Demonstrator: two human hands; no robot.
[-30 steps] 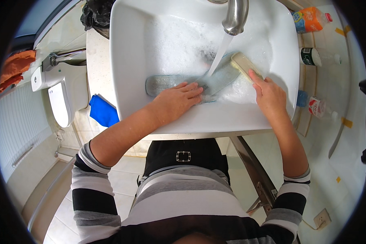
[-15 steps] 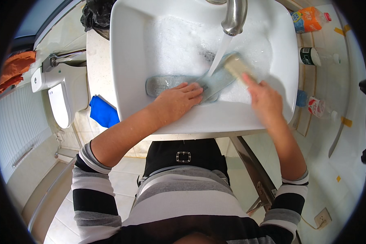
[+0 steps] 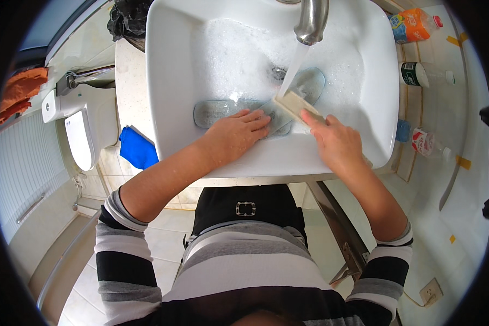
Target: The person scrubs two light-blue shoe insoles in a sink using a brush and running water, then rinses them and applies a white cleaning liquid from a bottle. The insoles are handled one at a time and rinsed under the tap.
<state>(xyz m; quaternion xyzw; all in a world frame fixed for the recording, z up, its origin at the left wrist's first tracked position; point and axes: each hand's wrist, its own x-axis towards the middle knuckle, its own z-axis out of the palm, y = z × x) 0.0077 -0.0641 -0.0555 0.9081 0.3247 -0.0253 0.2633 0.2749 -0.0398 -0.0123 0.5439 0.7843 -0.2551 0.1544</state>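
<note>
In the white sink [image 3: 171, 141], two flat grey-blue, shoe-sole-shaped pieces lie in suds. One sole-shaped piece [image 3: 204, 114] rests level at the left. The other sole-shaped piece [image 3: 312, 81] slants from near my fingers up to the right, crossing over the first. My left hand [image 3: 239, 132] presses down where they meet, its fingers stretched out flat. My right hand [image 3: 334, 140] grips a beige scrubbing brush [image 3: 292, 103], whose head sits against the slanted piece. Water runs from the metal faucet [image 3: 311, 24] onto that piece, next to the brush.
A dark drain [image 3: 278, 73] shows through the foam. Along the right side stand an orange-labelled bottle [image 3: 413, 26] and several clear plastic bottles. A blue cloth [image 3: 138, 149] hangs at the counter's left edge, below a black plastic bag [image 3: 130, 19]. A toilet [image 3: 81, 136] stands farther left.
My right hand has moved the brush down and left along the slanted piece, uncovering its far end. My left hand stays in nearly the same place.
</note>
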